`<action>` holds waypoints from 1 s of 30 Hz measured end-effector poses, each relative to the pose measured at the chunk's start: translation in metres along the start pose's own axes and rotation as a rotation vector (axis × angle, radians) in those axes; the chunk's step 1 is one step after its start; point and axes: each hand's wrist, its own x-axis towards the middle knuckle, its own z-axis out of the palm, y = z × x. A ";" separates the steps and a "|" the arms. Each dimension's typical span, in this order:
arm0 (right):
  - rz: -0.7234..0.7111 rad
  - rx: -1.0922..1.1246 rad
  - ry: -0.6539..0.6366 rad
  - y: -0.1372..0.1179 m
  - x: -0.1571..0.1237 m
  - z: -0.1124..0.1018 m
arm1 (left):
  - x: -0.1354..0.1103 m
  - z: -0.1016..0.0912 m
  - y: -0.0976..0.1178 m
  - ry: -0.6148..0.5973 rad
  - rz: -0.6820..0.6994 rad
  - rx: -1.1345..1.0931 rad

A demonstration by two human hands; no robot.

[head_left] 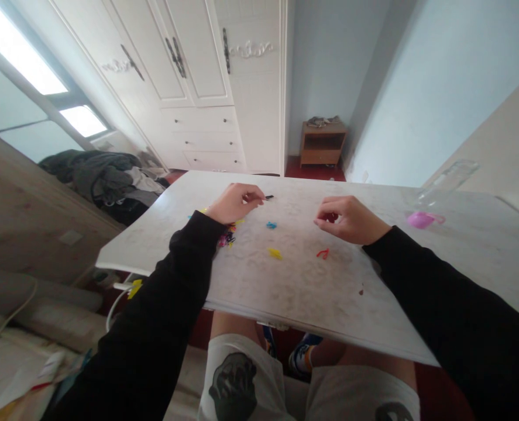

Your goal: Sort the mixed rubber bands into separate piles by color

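My left hand [236, 203] rests on the white table [294, 286] with its fingers pinched on a small black clip [268, 197]. A pile of small coloured clips [227, 235] lies just under that wrist. My right hand [349, 218] is curled closed, with a small red piece [329, 217] showing in its fingers. Loose on the table between the hands lie a blue clip [271, 224], a yellow clip [275, 253] and a red clip [323, 253]. Both arms wear black sleeves.
A clear plastic bottle [446, 184] lies at the table's right with a pink lid [421, 220] beside it. A white wardrobe [198, 76] and a small wooden cabinet [322, 143] stand behind. Clothes [105, 175] are heaped at the left. My knees [312, 380] sit under the table's near edge.
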 end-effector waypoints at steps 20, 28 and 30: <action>-0.008 -0.001 0.003 -0.003 0.001 0.000 | -0.008 -0.021 -0.027 -0.101 -0.219 0.153; -0.004 -0.001 -0.002 -0.003 0.000 -0.001 | -0.008 -0.021 -0.027 -0.091 -0.249 0.189; -0.007 -0.005 -0.004 -0.003 0.000 -0.001 | -0.009 -0.020 -0.027 -0.090 -0.265 0.165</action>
